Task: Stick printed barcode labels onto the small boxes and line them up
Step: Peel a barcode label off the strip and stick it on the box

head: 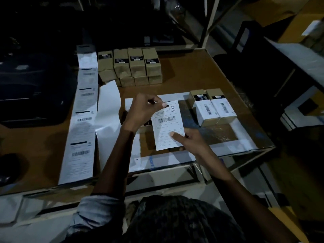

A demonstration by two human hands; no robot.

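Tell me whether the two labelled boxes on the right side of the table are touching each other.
Touching. In the head view the left labelled box and the right labelled box stand side by side, their facing sides pressed together with no gap showing between them.

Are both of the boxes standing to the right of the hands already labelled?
Yes: each of the two boxes carries a white barcode label on the face towards the camera.

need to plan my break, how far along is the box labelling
Done: two labelled boxes stand side by side at right. In hand: one label, left hand pinching its top, right hand at its lower edge. Left: the unlabelled stack at the back, and the label strip with more labels.
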